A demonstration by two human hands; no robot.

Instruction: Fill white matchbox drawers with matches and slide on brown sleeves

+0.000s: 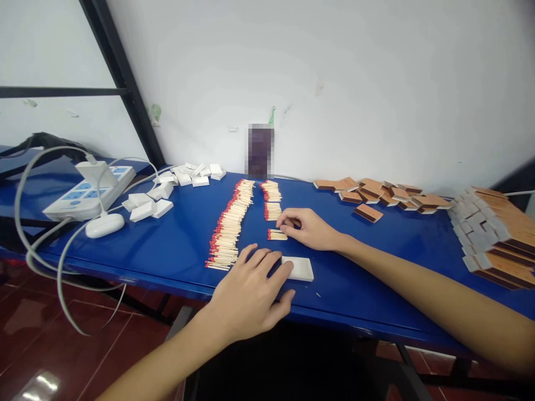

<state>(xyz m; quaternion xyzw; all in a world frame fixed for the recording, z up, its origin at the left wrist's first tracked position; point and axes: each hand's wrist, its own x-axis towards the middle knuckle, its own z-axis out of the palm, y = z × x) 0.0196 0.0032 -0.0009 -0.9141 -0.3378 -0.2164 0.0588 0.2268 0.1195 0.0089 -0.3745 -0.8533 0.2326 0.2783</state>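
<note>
My left hand (pixel 253 289) is spread at the table's front edge, its fingers apart, with the index finger at the left end of a white open tray (pixel 300 268). My right hand (pixel 307 227) is closed, thumb and fingertips together at the right end of a small group of matches (pixel 277 234); what lies between the fingertips is too small to make out. Behind it are more red-tipped matches (pixel 273 210) in short rows. A long curved row of matches (pixel 229 228) lies to the left, its lower end beside my left hand's fingers.
White trays (pixel 142 210) lie at the back left beside a power strip (pixel 90 192) and looping cables. Brown matchbox sleeves (pixel 368 213) are scattered at the back right. Stacked boxes (pixel 497 239) stand far right on the blue table (pixel 175 245). A pixelated dark object (pixel 259 150) stands against the wall.
</note>
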